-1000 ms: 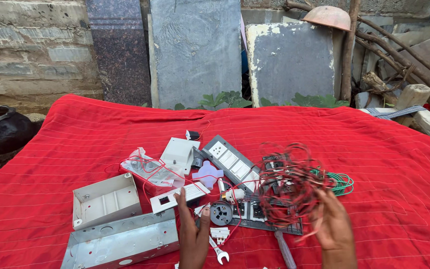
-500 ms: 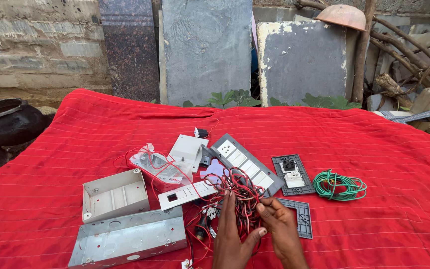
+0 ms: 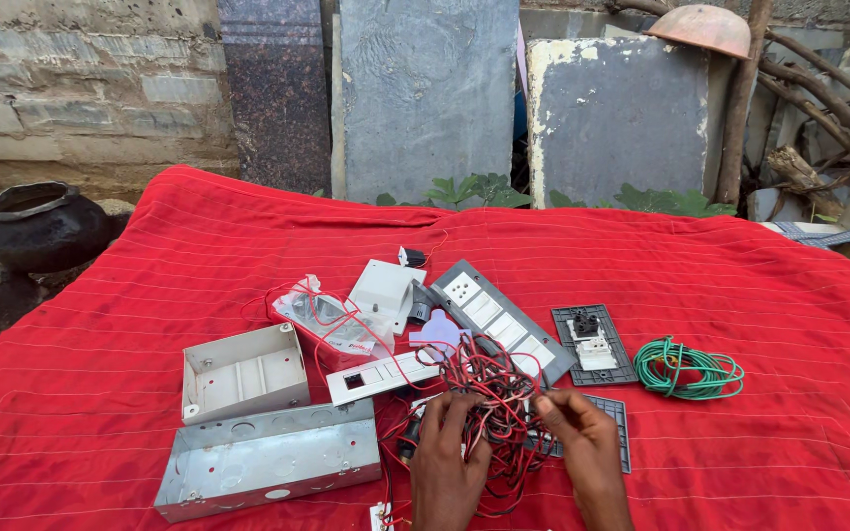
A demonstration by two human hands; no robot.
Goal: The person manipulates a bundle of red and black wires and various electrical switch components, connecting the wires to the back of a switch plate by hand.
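Observation:
Both my hands work a tangle of red and black wires at the near edge of a red cloth. My left hand grips the tangle's left side. My right hand pinches strands on its right side. Just beyond the wires lies a long grey switch plate. A white switch strip lies to the left of the tangle. A dark grid plate is partly hidden under my right hand.
A metal box and a white box sit at the left. A plastic bag, a white cover, a small socket plate and a green wire coil lie around. A black pot and stone slabs stand beyond.
The wire tangle came from the right to the middle in front of me, and both hands closed on it. The socket plate and green coil are now uncovered.

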